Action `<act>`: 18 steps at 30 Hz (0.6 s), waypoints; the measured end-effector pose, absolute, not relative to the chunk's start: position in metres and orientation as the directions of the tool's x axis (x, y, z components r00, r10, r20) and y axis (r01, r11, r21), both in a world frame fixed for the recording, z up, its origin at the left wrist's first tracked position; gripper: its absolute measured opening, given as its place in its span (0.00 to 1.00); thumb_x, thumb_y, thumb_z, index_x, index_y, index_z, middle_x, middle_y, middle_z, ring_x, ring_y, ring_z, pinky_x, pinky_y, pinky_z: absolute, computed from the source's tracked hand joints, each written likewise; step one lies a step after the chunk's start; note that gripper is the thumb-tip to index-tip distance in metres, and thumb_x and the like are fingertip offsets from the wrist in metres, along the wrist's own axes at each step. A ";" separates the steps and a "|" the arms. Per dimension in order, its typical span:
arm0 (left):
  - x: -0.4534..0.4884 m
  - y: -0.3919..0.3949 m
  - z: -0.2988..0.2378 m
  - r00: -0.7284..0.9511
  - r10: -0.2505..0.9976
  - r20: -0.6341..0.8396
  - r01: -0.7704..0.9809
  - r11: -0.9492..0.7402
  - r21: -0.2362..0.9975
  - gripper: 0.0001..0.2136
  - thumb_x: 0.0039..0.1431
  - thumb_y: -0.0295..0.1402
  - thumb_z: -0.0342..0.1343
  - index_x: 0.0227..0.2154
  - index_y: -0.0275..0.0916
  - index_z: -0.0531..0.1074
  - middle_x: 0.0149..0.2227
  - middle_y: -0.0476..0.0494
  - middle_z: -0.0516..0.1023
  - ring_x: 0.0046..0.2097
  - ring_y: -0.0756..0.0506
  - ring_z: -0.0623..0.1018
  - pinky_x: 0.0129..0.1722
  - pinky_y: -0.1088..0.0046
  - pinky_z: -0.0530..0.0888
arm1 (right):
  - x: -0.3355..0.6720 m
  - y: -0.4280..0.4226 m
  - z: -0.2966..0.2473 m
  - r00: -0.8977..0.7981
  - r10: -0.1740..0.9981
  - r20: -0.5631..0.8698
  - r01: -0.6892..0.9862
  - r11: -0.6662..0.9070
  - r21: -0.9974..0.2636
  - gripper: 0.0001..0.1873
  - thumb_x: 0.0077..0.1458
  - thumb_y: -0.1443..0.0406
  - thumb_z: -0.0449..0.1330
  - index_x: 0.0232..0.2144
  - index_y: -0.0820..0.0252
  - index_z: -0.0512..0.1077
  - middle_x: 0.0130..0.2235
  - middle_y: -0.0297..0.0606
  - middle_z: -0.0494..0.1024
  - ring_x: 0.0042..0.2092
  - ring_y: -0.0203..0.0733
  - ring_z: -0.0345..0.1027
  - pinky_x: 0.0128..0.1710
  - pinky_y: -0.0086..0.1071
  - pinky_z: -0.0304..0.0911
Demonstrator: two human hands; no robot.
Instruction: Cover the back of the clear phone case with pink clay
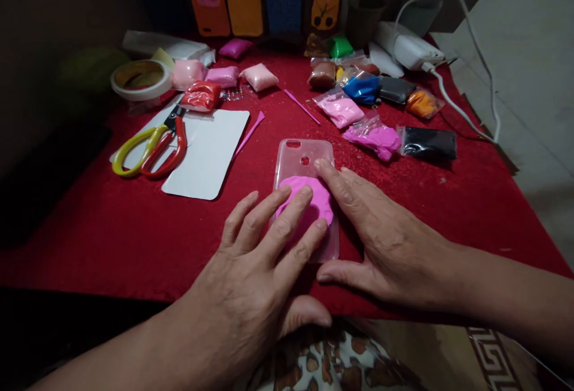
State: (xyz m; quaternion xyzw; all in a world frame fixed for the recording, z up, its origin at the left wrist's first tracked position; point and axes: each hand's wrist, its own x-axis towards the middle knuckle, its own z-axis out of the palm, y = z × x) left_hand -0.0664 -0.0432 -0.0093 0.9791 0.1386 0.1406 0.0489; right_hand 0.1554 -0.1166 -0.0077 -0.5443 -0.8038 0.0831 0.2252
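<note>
- Closest to the near edge of the red cloth-covered worktop, my left hand lies palm down, fingers spread wide, gripping nothing.
- Beside it my right hand is loosely spread, thumb apart, the index fingertip at the right side of the case; it grips nothing either.
- The clear plastic phone case lies flat by the middle of the near edge, under my left fingers.
- Done: a flattened, bright pink sheet of soft clay covers the middle of the case.
- Left: the far end with its cutouts is bare, and so is the near right corner; my hand hides the near left one. I judge the covering to be about partway, its rim uneven.
- Towards the left edge, a white rounded card and yellow-and-red-handled scissors lie idle.
- Towards the right edge sit a crumpled bright pink clay packet and a glossy black packet; no black shows on the case.
- By the far edge stand decorated panels, among them an orange one with a pink rabbit; my case carries no such figure.
</note>
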 end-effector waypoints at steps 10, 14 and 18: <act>-0.066 -0.040 -0.013 0.929 0.235 0.287 0.210 -0.971 0.116 0.31 0.61 0.55 0.52 0.61 0.41 0.66 0.67 0.37 0.62 0.71 0.34 0.53 0.69 0.53 0.49 | 0.157 -0.116 -0.009 -0.304 0.917 0.260 0.834 0.388 -0.393 0.56 0.57 0.51 0.64 0.71 0.70 0.35 0.69 0.63 0.54 0.72 0.55 0.45 0.65 0.58 0.55; -0.064 -0.042 -0.005 0.920 0.275 0.281 0.243 -0.959 0.143 0.28 0.66 0.50 0.49 0.62 0.39 0.65 0.66 0.35 0.63 0.70 0.35 0.55 0.67 0.54 0.52 | 0.156 -0.118 -0.009 -0.291 0.920 0.262 0.835 0.378 -0.400 0.53 0.58 0.52 0.63 0.70 0.75 0.39 0.69 0.63 0.55 0.72 0.52 0.45 0.66 0.53 0.53; -0.057 -0.044 -0.006 0.912 0.306 0.273 0.279 -0.951 0.135 0.36 0.62 0.56 0.50 0.63 0.32 0.62 0.67 0.29 0.61 0.69 0.32 0.54 0.67 0.53 0.50 | 0.156 -0.119 -0.010 -0.286 0.921 0.263 0.829 0.376 -0.414 0.54 0.59 0.54 0.62 0.70 0.75 0.37 0.71 0.61 0.51 0.72 0.50 0.43 0.67 0.50 0.52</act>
